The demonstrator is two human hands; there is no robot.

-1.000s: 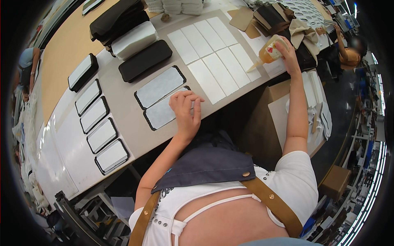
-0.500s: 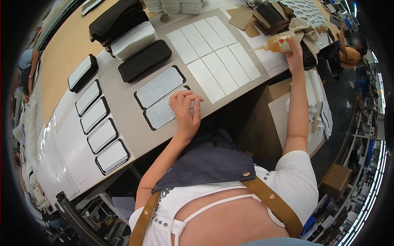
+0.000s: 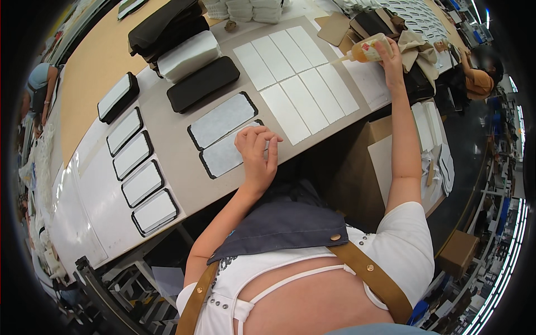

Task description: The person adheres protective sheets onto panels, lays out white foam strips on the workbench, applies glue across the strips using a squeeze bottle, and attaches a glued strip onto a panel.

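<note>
The right hand [image 3: 393,62] grips a squeeze bottle [image 3: 364,51] above the far side of the table [image 3: 177,159].
The fingers of this hand are closed around the bottle, which is tilted almost flat and has amber content; its thin nozzle [image 3: 340,59] points to the left, close to the upper right part of eight white strips [image 3: 304,103] laid in two rows. The left hand [image 3: 258,153] is over the nearer of two pale panels [image 3: 223,118] with black edges; its fingers are bent, the thumb is apart from them, and I cannot tell if they touch the panel. Beyond these panels lies a black padded block [image 3: 204,84], and five white-topped pieces [image 3: 154,212] stand in a line at the left.
</note>
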